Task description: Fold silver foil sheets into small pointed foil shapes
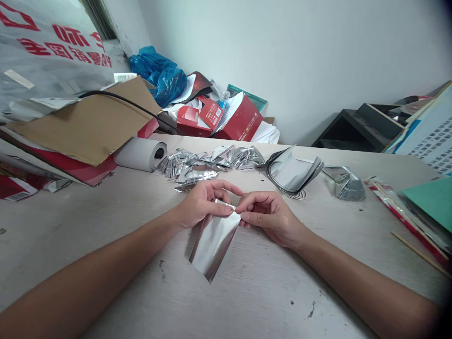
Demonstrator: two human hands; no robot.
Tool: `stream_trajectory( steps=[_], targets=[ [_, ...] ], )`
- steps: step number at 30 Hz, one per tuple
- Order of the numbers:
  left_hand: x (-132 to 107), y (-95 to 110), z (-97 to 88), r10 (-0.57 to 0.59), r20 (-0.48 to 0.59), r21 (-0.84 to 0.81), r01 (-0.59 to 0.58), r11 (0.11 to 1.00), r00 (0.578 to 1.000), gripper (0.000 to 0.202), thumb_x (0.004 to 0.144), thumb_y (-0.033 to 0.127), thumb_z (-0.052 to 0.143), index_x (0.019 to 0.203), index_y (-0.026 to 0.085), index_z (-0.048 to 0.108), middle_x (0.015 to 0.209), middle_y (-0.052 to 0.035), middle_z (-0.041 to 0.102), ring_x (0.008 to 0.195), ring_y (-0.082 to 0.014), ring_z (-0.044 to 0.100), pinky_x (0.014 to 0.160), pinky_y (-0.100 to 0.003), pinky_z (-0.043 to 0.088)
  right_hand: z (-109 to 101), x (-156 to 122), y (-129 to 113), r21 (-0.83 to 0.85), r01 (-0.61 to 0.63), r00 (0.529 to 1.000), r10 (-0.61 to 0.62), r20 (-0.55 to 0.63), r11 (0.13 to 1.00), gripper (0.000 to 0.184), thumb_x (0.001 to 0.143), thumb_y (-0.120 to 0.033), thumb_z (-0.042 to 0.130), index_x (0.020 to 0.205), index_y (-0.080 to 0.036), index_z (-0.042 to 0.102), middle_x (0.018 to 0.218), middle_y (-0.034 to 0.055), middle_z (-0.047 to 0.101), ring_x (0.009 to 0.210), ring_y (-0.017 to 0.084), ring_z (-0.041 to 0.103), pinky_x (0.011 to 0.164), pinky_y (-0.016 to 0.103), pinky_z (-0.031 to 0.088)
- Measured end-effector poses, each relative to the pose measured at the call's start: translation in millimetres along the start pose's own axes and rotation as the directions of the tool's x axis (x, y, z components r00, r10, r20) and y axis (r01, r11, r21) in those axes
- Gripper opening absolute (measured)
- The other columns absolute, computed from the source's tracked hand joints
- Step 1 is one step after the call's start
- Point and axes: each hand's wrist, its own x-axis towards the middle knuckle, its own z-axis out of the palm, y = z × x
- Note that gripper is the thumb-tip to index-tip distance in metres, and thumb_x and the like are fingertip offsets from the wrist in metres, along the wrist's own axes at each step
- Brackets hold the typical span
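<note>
A silver foil sheet (216, 242), longer than wide, hangs slanting over the table from my two hands. My left hand (203, 202) has its thumb and fingers closed on the sheet's upper edge. Close against it, my right hand (270, 214) pinches the upper right corner, where the foil looks gathered. A small pale bit shows between the fingertips, too small to name. Beyond my hands lie several gathered fans of silver foil (243, 157). To their right rests a curved stack of foil sheets (296, 169), with thin white loops (300, 194) under its front edge.
Another foil fan (349, 186) lies at right, near a green sheet (432, 200) and a thin wooden stick (420, 253). A grey-white roll (137, 154) and brown cardboard (88, 120) occupy the left. Red boxes (243, 117) and a blue plastic bag (158, 73) stand behind.
</note>
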Motion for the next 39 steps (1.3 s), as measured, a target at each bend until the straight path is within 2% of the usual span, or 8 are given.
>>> stream_trajectory(
  steps=[10, 18, 28, 39],
  targets=[
    [0.6, -0.4, -0.8, -0.016, 0.005, -0.044, 0.016, 0.999, 1.0, 0.042, 0.074, 0.027, 0.086, 0.112, 0.016, 0.074, 0.073, 0.0, 0.063, 0.056, -0.0067, 0.054, 0.049, -0.017, 0.038, 3.5, -0.4, -4.3, 0.053, -0.037, 0.999, 0.038, -0.008, 0.998, 0.017, 0.072, -0.022, 0.087, 0.084, -0.014, 0.079, 0.069, 0.002, 0.072, 0.061, 0.004, 0.066, 0.06, 0.014, 0.055],
    [0.9, -0.9, -1.7, -0.02, 0.003, -0.075, 0.02, 0.997, 1.0, 0.042, 0.072, 0.027, 0.087, 0.11, 0.014, 0.074, 0.072, 0.0001, 0.063, 0.055, -0.0068, 0.053, 0.047, -0.017, 0.036, 5.7, 1.1, -5.2, 0.061, -0.039, 0.999, 0.041, -0.023, 0.997, 0.016, 0.072, -0.022, 0.087, 0.084, -0.014, 0.079, 0.07, 0.0014, 0.072, 0.062, 0.004, 0.066, 0.062, 0.015, 0.055],
    [1.4, -3.3, -2.0, -0.026, 0.005, -0.045, 0.026, 0.999, 1.0, 0.043, 0.074, 0.028, 0.086, 0.112, 0.015, 0.073, 0.073, -0.0013, 0.066, 0.052, -0.0087, 0.056, 0.043, -0.018, 0.038, 1.9, 1.4, -0.2, 0.052, -0.016, 1.0, 0.015, 0.017, 0.999, 0.018, 0.075, -0.023, 0.085, 0.087, -0.014, 0.076, 0.074, 0.0021, 0.073, 0.066, 0.005, 0.067, 0.063, 0.015, 0.055],
    [0.3, -1.8, -0.3, -0.02, 0.011, -0.014, 0.02, 1.0, 1.0, 0.044, 0.075, 0.026, 0.084, 0.115, 0.014, 0.071, 0.074, -0.0029, 0.067, 0.059, -0.0131, 0.063, 0.053, -0.022, 0.046, 1.6, 1.3, -2.1, 0.041, -0.03, 0.999, 0.029, 0.014, 0.999, 0.019, 0.074, -0.023, 0.086, 0.085, -0.012, 0.075, 0.071, 0.0013, 0.072, 0.061, 0.004, 0.065, 0.059, 0.015, 0.054]
  ],
)
